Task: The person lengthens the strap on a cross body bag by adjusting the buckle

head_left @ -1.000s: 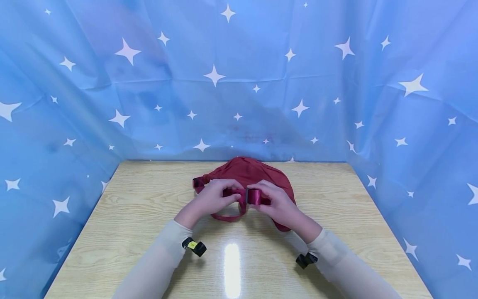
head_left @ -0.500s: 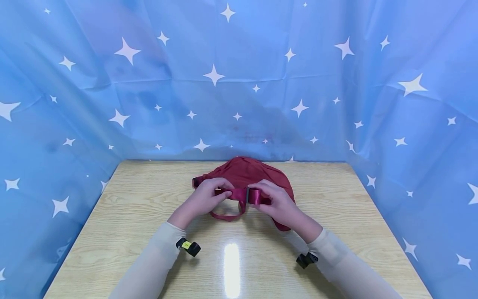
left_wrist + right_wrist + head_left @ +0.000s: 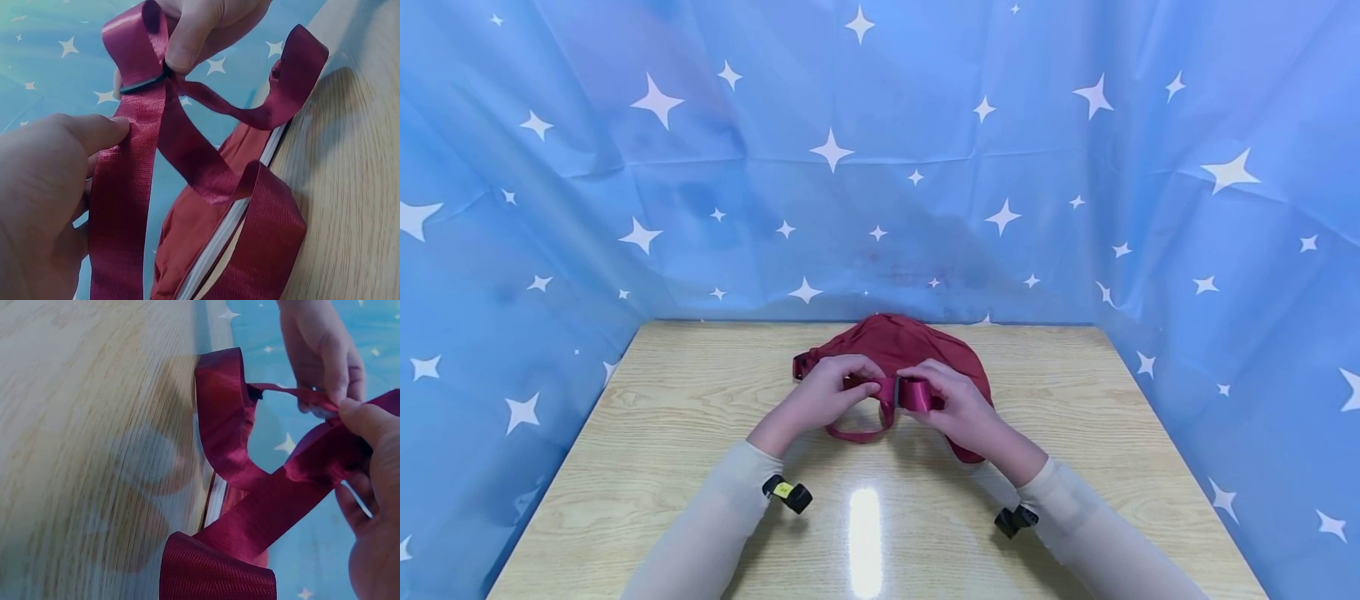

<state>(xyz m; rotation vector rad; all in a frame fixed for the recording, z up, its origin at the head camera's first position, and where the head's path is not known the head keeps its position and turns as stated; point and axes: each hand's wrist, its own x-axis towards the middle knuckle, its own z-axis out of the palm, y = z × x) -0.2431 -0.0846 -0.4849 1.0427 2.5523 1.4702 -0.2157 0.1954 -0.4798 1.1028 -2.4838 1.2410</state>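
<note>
A dark red fabric bag [image 3: 895, 340] lies on the table, its pale zip [image 3: 215, 250] showing in the left wrist view. Above its near side my left hand [image 3: 826, 393] pinches the red webbing strap [image 3: 128, 187] between thumb and fingers. Just right of it, my right hand [image 3: 961, 402] grips the strap at a thin dark strap slider [image 3: 145, 84]. A folded loop [image 3: 915, 395] of webbing stands out on the right side of this slider. More strap hangs below the hands in a curve [image 3: 859, 437]. The right fingers partly cover the slider.
Pale wood-grain table [image 3: 700, 467] extends around the bag. A blue star-patterned cloth [image 3: 880, 167] rises behind and along both sides. At the bag's left end sits a dark buckle [image 3: 799, 367]. Each wrist wears a small black camera [image 3: 1017, 522].
My left hand slid left along the strap, away from the slider, then came back right close to it. The webbing loop by my right hand looks slightly bigger; the right hand stays put.
</note>
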